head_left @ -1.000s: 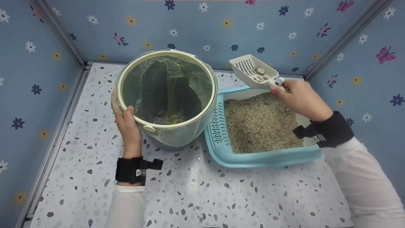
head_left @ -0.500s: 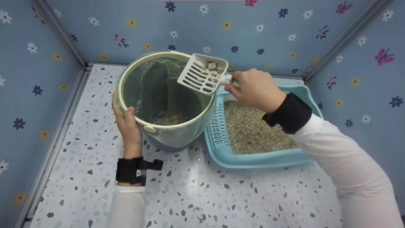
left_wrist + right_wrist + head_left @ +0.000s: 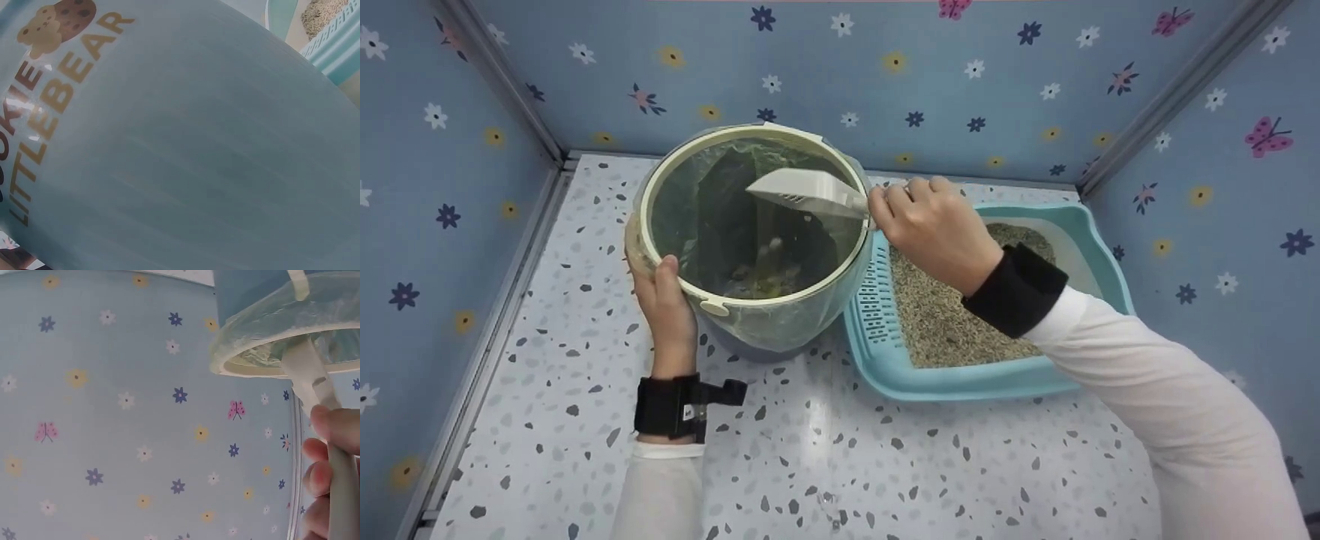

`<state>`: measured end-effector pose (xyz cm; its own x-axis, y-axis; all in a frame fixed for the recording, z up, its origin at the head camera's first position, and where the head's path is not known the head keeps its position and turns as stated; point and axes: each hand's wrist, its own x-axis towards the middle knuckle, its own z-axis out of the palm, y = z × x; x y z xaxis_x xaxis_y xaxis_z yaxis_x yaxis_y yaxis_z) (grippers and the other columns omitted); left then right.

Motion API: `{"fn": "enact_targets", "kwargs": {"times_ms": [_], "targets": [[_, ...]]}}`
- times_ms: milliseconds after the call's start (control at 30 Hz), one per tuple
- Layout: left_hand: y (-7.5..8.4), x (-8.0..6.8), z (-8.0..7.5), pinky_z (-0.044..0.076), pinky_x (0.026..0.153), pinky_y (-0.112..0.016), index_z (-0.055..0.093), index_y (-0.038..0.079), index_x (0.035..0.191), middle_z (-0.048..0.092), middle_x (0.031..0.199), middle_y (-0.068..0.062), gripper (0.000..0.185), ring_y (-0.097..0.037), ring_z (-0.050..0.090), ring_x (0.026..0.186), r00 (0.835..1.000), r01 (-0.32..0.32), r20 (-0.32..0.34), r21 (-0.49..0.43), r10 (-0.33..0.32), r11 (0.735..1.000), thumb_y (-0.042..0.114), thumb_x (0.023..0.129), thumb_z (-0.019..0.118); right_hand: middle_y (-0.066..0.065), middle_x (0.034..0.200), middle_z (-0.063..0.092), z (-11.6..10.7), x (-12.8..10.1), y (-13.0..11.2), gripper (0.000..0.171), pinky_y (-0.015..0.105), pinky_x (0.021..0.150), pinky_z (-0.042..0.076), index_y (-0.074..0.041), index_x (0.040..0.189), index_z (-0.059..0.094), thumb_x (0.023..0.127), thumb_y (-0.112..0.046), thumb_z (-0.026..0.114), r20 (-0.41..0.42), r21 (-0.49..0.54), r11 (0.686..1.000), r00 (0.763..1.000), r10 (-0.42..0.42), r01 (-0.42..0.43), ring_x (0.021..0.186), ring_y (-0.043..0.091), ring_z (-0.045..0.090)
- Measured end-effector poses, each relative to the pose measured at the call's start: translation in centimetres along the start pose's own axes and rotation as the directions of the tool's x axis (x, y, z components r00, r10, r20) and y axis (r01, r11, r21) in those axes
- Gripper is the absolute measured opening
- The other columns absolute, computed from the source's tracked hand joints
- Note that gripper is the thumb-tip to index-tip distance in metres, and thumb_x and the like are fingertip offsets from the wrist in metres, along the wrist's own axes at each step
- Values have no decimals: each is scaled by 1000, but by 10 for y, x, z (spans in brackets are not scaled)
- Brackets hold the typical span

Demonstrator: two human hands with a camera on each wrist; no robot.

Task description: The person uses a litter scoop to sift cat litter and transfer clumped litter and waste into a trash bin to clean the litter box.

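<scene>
A slotted litter scoop (image 3: 802, 187) is tipped over the mouth of a trash bin, its underside turned up. My right hand (image 3: 934, 229) grips its handle near the bin's right rim; the curled fingers (image 3: 320, 478) show in the right wrist view. A few small clumps hang in mid-air below the scoop. The trash bin (image 3: 750, 301) has a cream rim and a translucent greenish liner, with clumps at the bottom. My left hand (image 3: 667, 319) holds its left side, thumb up at the rim. In the left wrist view the bin's wall (image 3: 197, 140) fills most of the frame.
A light blue litter box (image 3: 960, 386) stands right of the bin, close against it, with brown granular litter (image 3: 945, 330) inside. Flower-patterned panels (image 3: 885, 90) enclose the speckled white surface (image 3: 825, 450) at the back and both sides.
My right hand has carried the scoop left from above the litter box to the bin and turned it over; its clumps have left it. The left hand and bin stay in place.
</scene>
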<state>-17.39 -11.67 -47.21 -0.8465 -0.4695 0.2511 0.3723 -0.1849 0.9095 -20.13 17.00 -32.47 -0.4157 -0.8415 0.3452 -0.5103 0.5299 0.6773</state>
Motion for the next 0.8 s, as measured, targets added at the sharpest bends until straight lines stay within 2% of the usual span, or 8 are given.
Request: {"fn": "enact_targets", "kwargs": {"times_ms": [67,200,300,367,467,567,667,800], "targets": [[0,0,0,30,110,-42,22,12,149,31,151,-8,61,-27,35,136,1000,-1,-3,4,1,1000,3,90,33,8,74,66,2,-2,0,22,29,50,47,-3,100,67,97,-12,48,-62,-20,1000,998,-17,16,58,21,60],[0,-1,1,30,110,-42,22,13,149,32,151,-8,61,-26,35,136,1000,-1,-6,17,1,1000,5,90,33,8,72,64,3,-5,2,20,29,48,45,-3,95,66,98,-12,48,-149,9,1000,989,1,1,58,22,58],[0,-1,1,29,111,-42,23,12,149,31,151,-7,62,-26,34,137,1000,-13,-5,13,14,1000,5,89,34,9,69,61,4,-9,4,19,29,45,41,-2,91,64,97,-12,49,-177,72,997,983,54,-42,53,21,54],[-1,-1,1,28,111,-41,23,11,149,32,151,-8,62,-26,34,137,1000,-16,-6,2,16,1000,5,88,34,9,66,60,5,-12,6,18,29,43,38,-2,88,63,96,-12,51,-184,150,985,976,119,-92,50,21,50],[-1,0,0,30,110,-43,22,12,149,29,153,-5,64,-25,33,138,1000,-18,-3,12,18,1000,5,87,34,9,65,62,7,-17,10,14,30,42,36,-2,85,65,93,-10,57,-167,289,941,958,231,-176,47,20,49],[-2,1,0,29,110,-43,21,12,150,27,153,-5,64,-24,32,138,1000,-13,0,20,13,1000,5,88,33,8,64,62,9,-25,15,5,30,41,35,-3,85,66,86,-5,61,-116,400,880,939,324,-255,45,19,47],[-3,1,-1,29,110,-44,20,12,150,28,153,-7,63,-25,32,138,1000,-13,7,18,13,1000,4,88,32,6,64,62,9,-35,20,7,30,39,36,-3,87,66,80,-4,65,-51,448,835,923,381,-320,44,18,47],[-3,1,-1,30,110,-44,21,13,150,30,152,-6,62,-25,34,137,1000,-1,-1,20,1,1000,3,89,32,6,63,62,13,-51,29,15,29,38,34,-3,90,65,82,-14,69,56,483,771,893,446,-415,43,16,45]]}}
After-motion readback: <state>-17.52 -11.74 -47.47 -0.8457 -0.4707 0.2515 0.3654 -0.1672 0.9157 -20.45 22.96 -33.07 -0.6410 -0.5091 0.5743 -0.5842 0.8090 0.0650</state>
